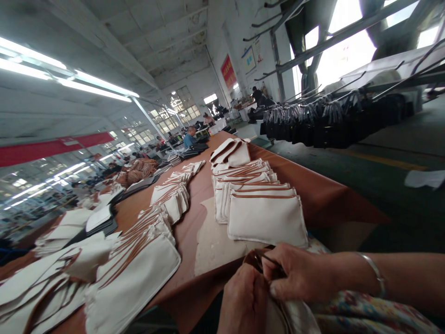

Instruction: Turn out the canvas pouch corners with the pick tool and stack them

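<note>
At the table's near edge, my left hand (243, 297) is closed on the brown-edged top of a white pouch (276, 317). My right hand (299, 273), with a silver bangle at the wrist, pinches the brown edge of the same pouch beside it. The lower part of the pouch runs out of view below. Just beyond my hands, a row of white pouches with brown trim (266, 215) stands overlapped on the brown table cover (205, 222). Another overlapped row of white pouches (139, 273) lies to the left.
More white pieces (38, 283) and dark sheets (102, 227) lie at the left. On the right stands a metal rack (288, 65) hung with black items (333, 125). A person in blue (189, 137) sits at the far left side of the table.
</note>
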A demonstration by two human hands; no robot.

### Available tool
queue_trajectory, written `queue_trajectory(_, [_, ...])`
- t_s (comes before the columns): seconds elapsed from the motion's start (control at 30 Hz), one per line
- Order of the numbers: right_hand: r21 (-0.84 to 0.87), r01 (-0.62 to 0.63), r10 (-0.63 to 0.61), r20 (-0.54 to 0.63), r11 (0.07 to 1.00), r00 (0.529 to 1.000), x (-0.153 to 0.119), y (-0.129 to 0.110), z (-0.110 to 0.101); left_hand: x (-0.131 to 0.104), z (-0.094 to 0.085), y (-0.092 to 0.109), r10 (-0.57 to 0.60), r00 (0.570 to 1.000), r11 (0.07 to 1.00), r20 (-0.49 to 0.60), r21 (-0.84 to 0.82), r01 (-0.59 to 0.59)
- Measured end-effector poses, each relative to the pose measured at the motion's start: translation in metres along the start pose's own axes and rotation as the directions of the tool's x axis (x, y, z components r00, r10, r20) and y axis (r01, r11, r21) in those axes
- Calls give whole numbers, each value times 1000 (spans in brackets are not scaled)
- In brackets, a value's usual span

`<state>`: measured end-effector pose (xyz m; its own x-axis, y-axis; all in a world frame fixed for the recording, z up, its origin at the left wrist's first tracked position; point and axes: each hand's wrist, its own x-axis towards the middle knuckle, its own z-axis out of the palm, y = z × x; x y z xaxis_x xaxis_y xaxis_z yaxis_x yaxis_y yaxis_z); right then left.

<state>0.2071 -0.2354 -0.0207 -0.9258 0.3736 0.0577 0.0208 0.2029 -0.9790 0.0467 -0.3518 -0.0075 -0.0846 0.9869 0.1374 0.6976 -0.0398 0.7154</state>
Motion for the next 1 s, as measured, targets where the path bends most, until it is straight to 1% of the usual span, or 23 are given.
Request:
queue_trajectory(0.03, [-69, 67, -70, -41, 995, 997, -1, -1, 3, 1, 3, -1, -55, 998, 996, 21, -67, 57])
queue_trajectory(0.07, [-121, 101, -109, -65, 988, 992, -3, -2, 5, 3, 6, -2, -122, 991, 976, 50, -175, 129])
queue_trajectory(0.1, [-144, 107, -119, -75, 984, 990, -3, -2, 6, 4, 10, -4, -197, 976, 923, 94, -319, 217])
queue_trajectory(0.13, [-128, 97, -106, -70, 987, 992, -4, -2, 6, 5, 14, -7, -268, 953, 831, 139, -467, 301])
queue_trajectory(0.17, [-71, 70, -74, -52, 995, 996, -3, -3, 4, 6, 17, -11, -326, 929, 720, 176, -590, 364])
queue_trajectory(0.2, [14, 21, -20, -30, 1000, 999, -3, -3, 2, 7, 20, -13, -370, 907, 620, 199, -675, 401])
queue_trajectory(0.23, [106, -45, 45, -2, 993, 999, -2, -2, 0, 8, 22, -16, -399, 890, 546, 220, -723, 423])
queue_trajectory(0.27, [187, -111, 109, 22, 976, 994, -1, -2, -3, 8, 23, -17, -414, 879, 510, 237, -739, 440])
queue_trajectory(0.3, [246, -172, 165, 47, 954, 985, -1, -2, -6, 7, 22, -18, -418, 877, 514, 237, -734, 443])
queue_trajectory(0.33, [282, -220, 210, 68, 934, 975, 0, -1, -8, 6, 19, -17, -418, 880, 538, 227, -718, 441])
queue_trajectory(0.4, [308, -254, 239, 86, 917, 967, 0, 2, -10, 4, 13, -15, -417, 883, 578, 214, -687, 440])
queue_trajectory(0.5, [349, -187, 174, 69, 918, 982, 1, 6, -8, 2, 3, -9, -393, 890, 660, 232, -603, 448])
queue_trajectory(0.57, [347, -113, 112, 21, 931, 993, 2, 6, -6, 3, -1, -5, -392, 887, 743, 245, -483, 462])
queue_trajectory(0.63, [319, -58, 70, -27, 946, 997, 3, 4, -5, 4, -2, -1, -411, 883, 807, 228, -360, 469])
queue_trajectory(0.7, [299, -24, 44, -60, 954, 997, 4, 2, -4, 5, -1, 2, -436, 873, 819, 219, -305, 486])
queue_trajectory(0.83, [282, 45, -18, -96, 958, 995, 2, 5, 1, 5, 2, 2, -446, 868, 827, 220, -269, 493])
queue_trajectory(0.9, [180, 140, -113, -152, 974, 982, -1, 9, 4, 5, 4, -1, -439, 871, 830, 222, -271, 487])
queue_trajectory(0.93, [84, 208, -191, -171, 975, 966, -2, 10, 4, 4, 5, -2, -433, 874, 829, 220, -283, 482])
queue_trajectory(0.97, [-31, 283, -285, -168, 958, 944, -4, 10, 4, 3, 7, -4, -427, 878, 826, 217, -303, 476])
queue_trajectory(1.0, [-146, 365, -384, -138, 920, 913, -6, 10, 2, 2, 8, -5, -418, 884, 821, 210, -329, 467])
